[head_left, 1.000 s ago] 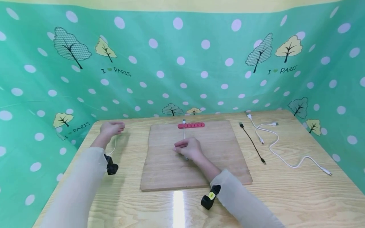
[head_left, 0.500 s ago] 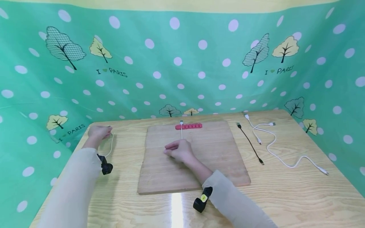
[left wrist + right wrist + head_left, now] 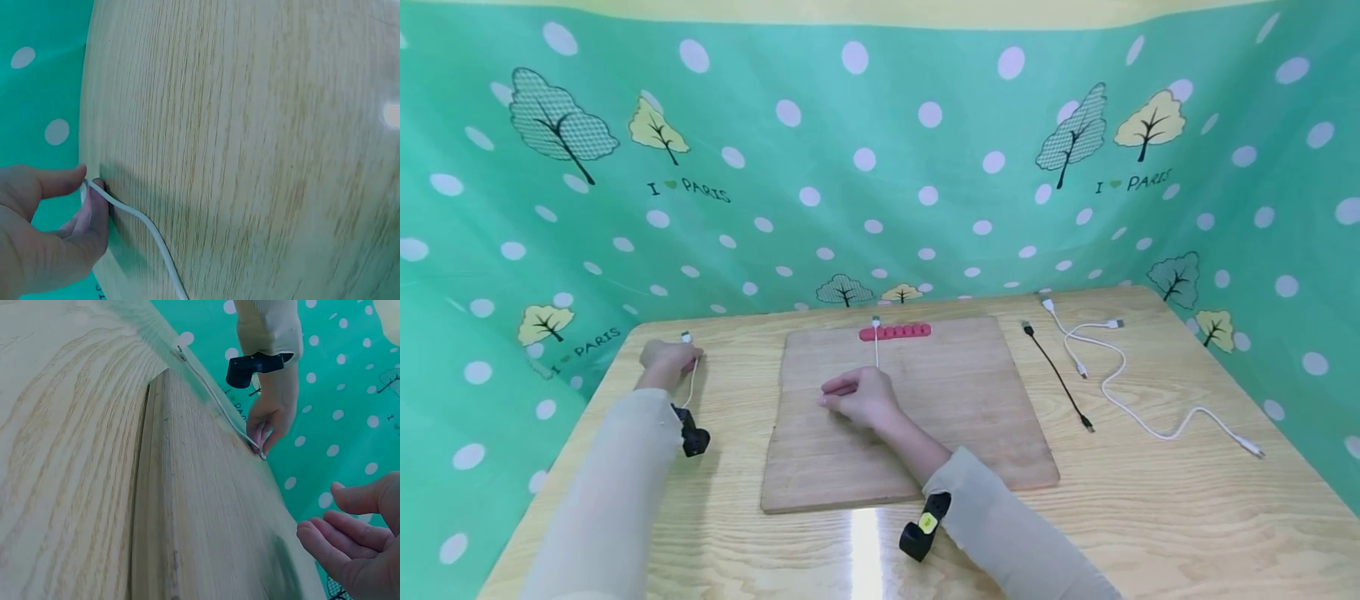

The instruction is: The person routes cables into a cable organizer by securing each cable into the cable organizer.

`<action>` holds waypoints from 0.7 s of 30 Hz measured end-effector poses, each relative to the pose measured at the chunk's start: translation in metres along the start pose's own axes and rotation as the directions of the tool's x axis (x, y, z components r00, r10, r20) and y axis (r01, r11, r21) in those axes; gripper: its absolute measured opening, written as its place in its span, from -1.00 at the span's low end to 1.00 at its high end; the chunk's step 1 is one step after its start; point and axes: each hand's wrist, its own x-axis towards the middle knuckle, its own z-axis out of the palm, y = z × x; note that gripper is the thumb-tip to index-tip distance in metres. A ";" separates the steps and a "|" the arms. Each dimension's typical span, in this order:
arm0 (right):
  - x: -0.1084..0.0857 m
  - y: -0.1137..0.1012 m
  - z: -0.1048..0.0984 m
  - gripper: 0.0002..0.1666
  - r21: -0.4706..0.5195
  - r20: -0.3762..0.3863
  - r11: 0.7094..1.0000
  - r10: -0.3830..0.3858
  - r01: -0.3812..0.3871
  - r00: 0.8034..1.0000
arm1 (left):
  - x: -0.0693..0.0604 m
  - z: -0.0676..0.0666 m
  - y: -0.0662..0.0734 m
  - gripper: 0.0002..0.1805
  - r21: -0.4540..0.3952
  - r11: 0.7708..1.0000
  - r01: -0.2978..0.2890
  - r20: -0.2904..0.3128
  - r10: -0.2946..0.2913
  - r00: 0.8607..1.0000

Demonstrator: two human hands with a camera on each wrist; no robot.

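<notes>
At the table's far left corner, my left hand pinches a white USB cable just below its plug. The left wrist view shows thumb and fingertips on the cable, low by the tabletop. My right hand hovers over the wooden board, with a gap between thumb and fingers and nothing held, as the right wrist view shows. Behind it a second white USB cable runs to a red cable clip strip and crosses its left end; its lower part is hidden by this hand.
To the right of the board lie a short black USB cable, a short white cable and a long white cable. A green dotted curtain borders the table at the back and sides.
My left hand has moved left and lowered with the white cable to the tabletop; the plug now shows beyond the fingers. My right hand has shifted slightly left over the board. The view has shifted slightly.
</notes>
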 end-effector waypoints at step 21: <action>0.011 -0.009 0.017 -0.82 0.007 0.054 1.000 0.023 -0.024 0.998 | -0.016 -0.002 0.015 -0.90 -0.220 0.975 0.043 0.179 -0.003 0.984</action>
